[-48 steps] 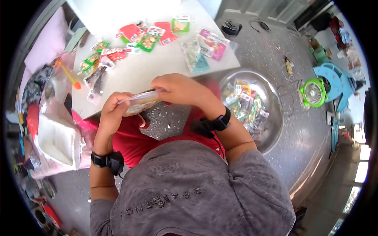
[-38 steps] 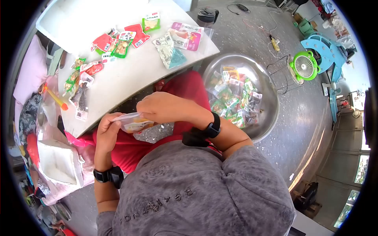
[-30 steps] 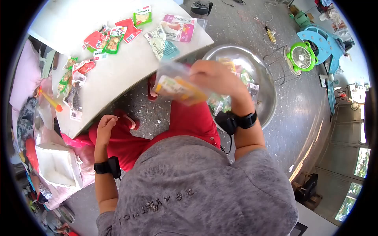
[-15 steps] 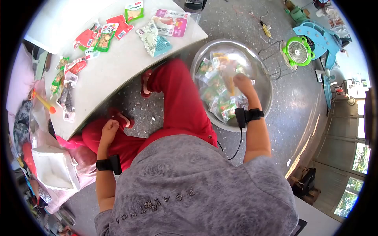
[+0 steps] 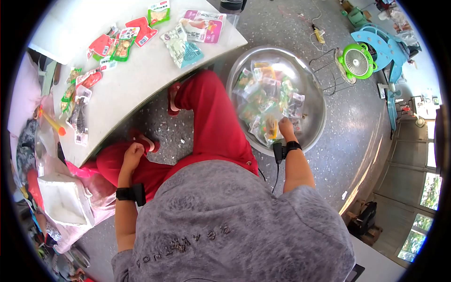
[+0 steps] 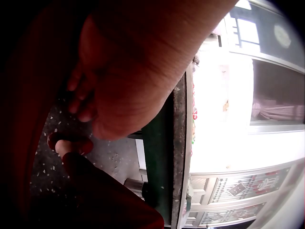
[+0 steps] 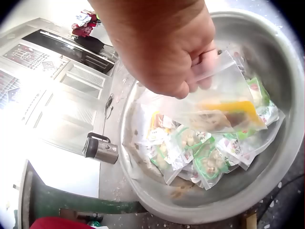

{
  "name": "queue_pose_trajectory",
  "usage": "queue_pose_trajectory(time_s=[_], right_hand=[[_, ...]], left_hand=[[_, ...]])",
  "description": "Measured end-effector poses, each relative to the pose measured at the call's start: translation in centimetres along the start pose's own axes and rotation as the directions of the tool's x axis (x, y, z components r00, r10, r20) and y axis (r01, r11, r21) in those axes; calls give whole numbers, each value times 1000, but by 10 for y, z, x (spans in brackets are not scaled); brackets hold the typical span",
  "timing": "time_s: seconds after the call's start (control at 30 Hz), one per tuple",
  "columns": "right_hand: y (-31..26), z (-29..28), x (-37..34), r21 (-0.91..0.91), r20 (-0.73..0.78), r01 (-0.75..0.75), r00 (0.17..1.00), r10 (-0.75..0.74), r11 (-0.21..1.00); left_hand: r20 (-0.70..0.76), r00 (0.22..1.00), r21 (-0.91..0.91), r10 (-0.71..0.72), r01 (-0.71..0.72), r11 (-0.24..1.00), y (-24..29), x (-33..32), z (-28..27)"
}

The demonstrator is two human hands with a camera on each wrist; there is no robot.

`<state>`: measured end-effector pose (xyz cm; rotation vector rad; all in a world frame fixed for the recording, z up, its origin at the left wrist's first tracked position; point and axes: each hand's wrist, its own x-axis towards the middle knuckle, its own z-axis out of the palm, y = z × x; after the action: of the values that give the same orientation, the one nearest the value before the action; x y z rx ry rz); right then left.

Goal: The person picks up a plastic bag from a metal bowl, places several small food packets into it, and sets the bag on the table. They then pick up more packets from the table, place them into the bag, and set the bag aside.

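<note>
In the head view my right hand [image 5: 286,129] is low over the wide metal basin [image 5: 317,117] on the floor. It pinches the top edge of a clear zip bag [image 7: 221,95], which has a yellow-edged snack packet inside. The bag hangs over several other clear bags [image 7: 209,160] of small snack packets, heaped in the basin. My left hand [image 5: 133,156] rests by the left knee with its fingers loosely curled, holding nothing. In the left wrist view the same hand [image 6: 124,81] hangs palm-side toward the camera, its fingers partly in shadow.
The white table [image 5: 127,89] at the left bears red and green snack packets [image 5: 124,44], a pink pouch [image 5: 206,26] and a teal-white pouch [image 5: 182,47]. A green fan [image 5: 357,61] stands right of the basin. A foam box [image 5: 65,199] sits at far left.
The two hands parted from the zip bag's top; the right hand carried it right and down into the basin, then drew slightly nearer the body. The left hand dropped toward the knee.
</note>
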<state>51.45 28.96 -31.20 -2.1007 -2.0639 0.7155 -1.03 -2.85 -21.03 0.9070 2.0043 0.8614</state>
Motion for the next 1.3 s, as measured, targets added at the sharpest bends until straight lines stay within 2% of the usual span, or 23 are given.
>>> queue_pose_trajectory(time_s=[0.07, 0.17, 0.27, 0.37, 0.47, 0.57, 0.67, 0.77, 0.9, 1.03, 1.07, 1.2, 1.23, 1.3], right_hand=[[0, -4, 0, -60, 9, 28, 1000, -28, 998], [-23, -13, -5, -105, 1, -24, 1000, 24, 994], [-12, 3, 7, -87, -60, 7, 998, -12, 996], [3, 17, 16, -29, -29, -95, 995, 94, 995], [13, 28, 15, 149, 63, -287, 958, 280, 946], [-11, 10, -6, 149, -52, -209, 974, 218, 967], [6, 25, 9, -4, -130, -83, 988, 82, 997], [-22, 11, 3, -16, -48, 61, 997, -62, 998], [-49, 0, 21, -180, 18, 67, 998, -65, 981], [-71, -15, 39, -197, -19, 204, 977, -212, 959], [-76, -16, 39, -180, -83, 260, 957, -278, 949], [-102, -12, 32, -330, -73, 353, 915, -396, 875], [-107, -10, 24, -373, 62, 311, 948, -311, 874], [-97, 5, 11, -441, 188, 354, 935, -300, 825]], left_hand=[[0, 1000, 3, 8, -8, 1000, -2, 1, 0], [5, 1000, 13, 10, -10, 1000, 3, 0, 0], [4, 1000, 5, 9, -9, 1000, 11, -3, 0], [-1, 1000, -21, 0, 0, 1000, 12, -4, 0], [-12, 1000, -3, -2, 2, 1000, 9, -6, 0], [-8, 1000, -1, -10, 10, 1000, 5, -4, 0], [-3, 1000, -20, -10, 10, 1000, 4, -2, 0], [-6, 1000, -30, -10, 9, 1000, 3, -1, 2], [-11, 1000, -15, 0, 0, 1000, 1, -2, 1], [-14, 1000, 57, 24, -23, 998, -2, -4, 1], [-13, 1000, 72, 24, -23, 997, -3, -4, 2], [-10, 999, 91, 43, -42, 995, -6, -5, 2], [-7, 999, 87, 54, -53, 995, -6, -5, 2], [-11, 998, 100, 62, -60, 993, -11, -4, 3]])
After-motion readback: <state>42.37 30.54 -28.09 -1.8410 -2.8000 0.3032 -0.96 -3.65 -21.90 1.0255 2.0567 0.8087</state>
